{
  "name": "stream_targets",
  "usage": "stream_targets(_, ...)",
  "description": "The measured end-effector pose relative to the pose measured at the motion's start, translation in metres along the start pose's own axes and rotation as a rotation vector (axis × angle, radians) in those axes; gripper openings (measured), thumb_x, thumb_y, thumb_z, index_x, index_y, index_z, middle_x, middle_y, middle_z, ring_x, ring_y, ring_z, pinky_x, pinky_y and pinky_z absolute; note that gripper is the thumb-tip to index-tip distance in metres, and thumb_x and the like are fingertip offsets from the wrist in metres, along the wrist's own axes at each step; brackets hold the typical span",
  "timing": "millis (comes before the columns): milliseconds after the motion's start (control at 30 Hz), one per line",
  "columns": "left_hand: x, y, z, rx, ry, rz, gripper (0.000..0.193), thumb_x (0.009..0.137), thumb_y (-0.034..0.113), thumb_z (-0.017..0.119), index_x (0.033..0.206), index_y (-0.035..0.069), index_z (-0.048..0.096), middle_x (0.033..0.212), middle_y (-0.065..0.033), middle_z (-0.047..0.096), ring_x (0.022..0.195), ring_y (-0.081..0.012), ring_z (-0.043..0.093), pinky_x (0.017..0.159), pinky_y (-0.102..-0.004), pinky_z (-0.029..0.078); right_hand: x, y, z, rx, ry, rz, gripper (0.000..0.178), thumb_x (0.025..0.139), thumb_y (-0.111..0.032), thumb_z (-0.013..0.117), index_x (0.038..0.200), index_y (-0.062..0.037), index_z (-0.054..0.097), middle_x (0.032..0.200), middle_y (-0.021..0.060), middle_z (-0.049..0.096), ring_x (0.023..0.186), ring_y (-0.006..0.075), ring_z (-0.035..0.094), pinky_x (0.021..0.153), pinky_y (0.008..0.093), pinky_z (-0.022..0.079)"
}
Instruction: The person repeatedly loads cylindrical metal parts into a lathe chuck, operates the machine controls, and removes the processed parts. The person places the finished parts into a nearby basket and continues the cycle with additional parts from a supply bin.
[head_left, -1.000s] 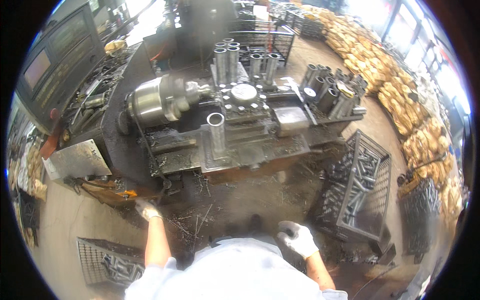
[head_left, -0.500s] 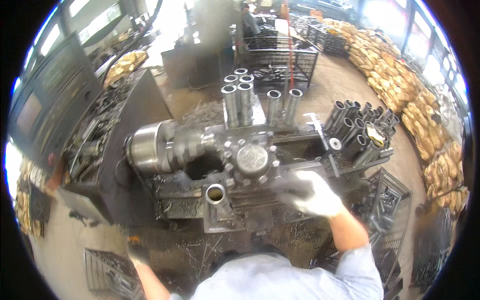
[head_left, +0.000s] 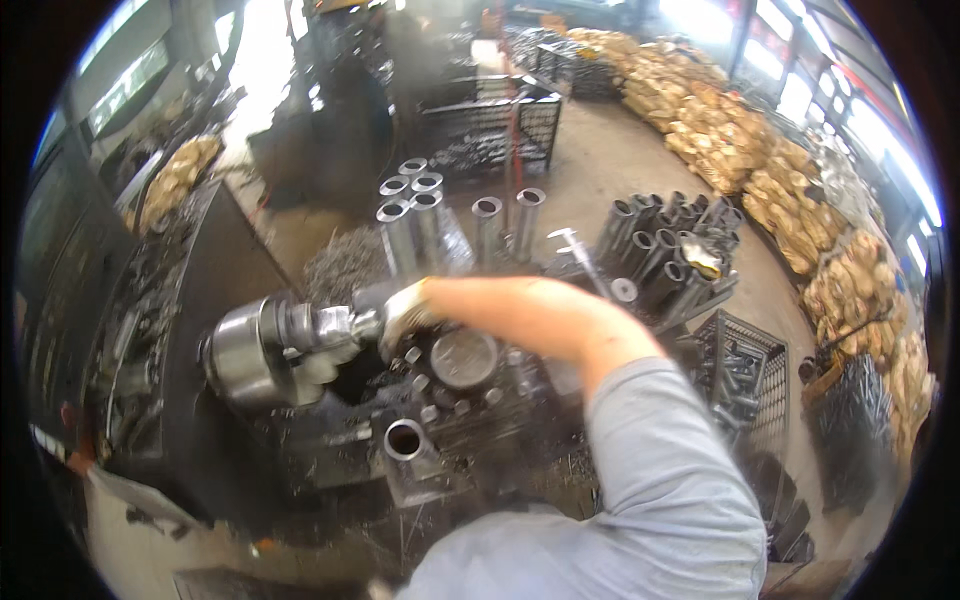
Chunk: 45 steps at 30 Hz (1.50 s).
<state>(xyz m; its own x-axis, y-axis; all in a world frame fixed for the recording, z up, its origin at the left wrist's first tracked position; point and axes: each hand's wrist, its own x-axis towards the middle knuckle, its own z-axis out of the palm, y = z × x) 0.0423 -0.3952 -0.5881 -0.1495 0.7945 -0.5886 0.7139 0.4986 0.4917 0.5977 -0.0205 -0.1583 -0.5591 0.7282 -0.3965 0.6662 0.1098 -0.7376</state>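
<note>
My right hand (head_left: 406, 318), in a pale glove, reaches left across the lathe's round-topped tool post (head_left: 464, 358). It is at the bright metal parts (head_left: 338, 326) in front of the chuck (head_left: 250, 352). Its fingers are blurred and partly hidden, so whether they grip anything does not show. Only a small pale patch at the lower edge may be my left hand (head_left: 380, 589); its fingers are out of sight. On the near side of the tool post, a short metal tube (head_left: 405, 441) stands upright on a plate.
Several finished tubes (head_left: 426, 225) stand behind the tool post. A caliper (head_left: 580, 258) lies right of them, beside many darker tubes (head_left: 645, 250). A wire basket of metal pieces (head_left: 740, 370) is at right. Stacked sacks (head_left: 700, 110) line the far right.
My right hand has moved left from the right side of the tool post to the chuck side. My left hand has nearly left the picture. The whole view has shifted and tilted.
</note>
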Motion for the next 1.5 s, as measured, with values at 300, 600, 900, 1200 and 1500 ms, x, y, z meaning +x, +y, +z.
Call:
stream_targets(300, 0.006, -0.019, 0.006, 0.791, -0.056, 0.105, 0.023, 0.103, 0.025, 0.057, 0.114, 0.015, 0.075, 0.119, -0.0131, 0.075, 0.109, -0.0258, 0.071, 0.088, -0.0398, 0.057, 0.001, -0.016, -0.011, 0.338, 0.044, -0.027, 0.032, 0.094, -0.007, 0.075, 0.126, -0.0013, 0.076, 0.127, 0.0134, 0.076, 0.112, 0.0226, 0.074, 0.090, 0.0377, 0.063)
stream_targets(600, 0.018, 0.051, -0.004, -0.429, 0.092, -0.105, 0.032, 0.103, 0.023, 0.062, 0.119, -0.003, 0.072, 0.116, -0.0139, 0.075, 0.101, -0.0229, 0.068, 0.086, -0.0403, 0.054, -0.086, -0.065, -0.054, 0.361, 1.489, -0.431, 0.043, 0.090, -0.014, 0.076, 0.128, 0.0042, 0.070, 0.088, 0.0143, 0.076, 0.079, 0.0209, 0.075, 0.067, 0.0375, 0.064)
stream_targets(900, 0.000, 0.163, -0.074, 0.366, 0.622, 1.118, 0.031, 0.108, 0.018, 0.061, 0.133, 0.002, 0.071, 0.134, -0.0245, 0.067, 0.118, -0.0373, 0.066, 0.104, -0.0431, 0.052, -0.003, -0.096, -0.023, -0.686, 0.619, 0.124, 0.033, 0.086, -0.027, 0.069, 0.105, -0.0041, 0.083, 0.106, 0.0211, 0.080, 0.100, 0.0360, 0.078, 0.088, 0.0470, 0.061)
stream_targets(1200, -0.035, 0.463, -0.210, -0.028, 0.764, 1.121, 0.052, 0.107, 0.005, 0.057, 0.156, -0.003, 0.045, 0.139, -0.0203, 0.064, 0.126, -0.0275, 0.062, 0.102, -0.0357, 0.050, 0.022, -0.020, -0.029, -0.644, 0.380, 0.179, 0.038, 0.074, -0.031, 0.080, 0.102, -0.0053, 0.084, 0.102, 0.0173, 0.081, 0.096, 0.0320, 0.078, 0.084, 0.0448, 0.061)
stream_targets(1500, 0.095, 0.574, -0.287, -0.062, 0.483, 1.191, 0.053, 0.113, 0.029, 0.049, 0.157, 0.000, 0.050, 0.123, -0.0103, 0.069, 0.099, -0.0189, 0.062, 0.092, -0.0331, 0.051, 0.137, 0.047, -0.003, -0.606, -0.010, 0.142, 0.039, 0.071, -0.034, 0.094, 0.102, -0.0120, 0.085, 0.095, 0.0064, 0.080, 0.085, 0.0176, 0.071, 0.077, 0.0392, 0.058)
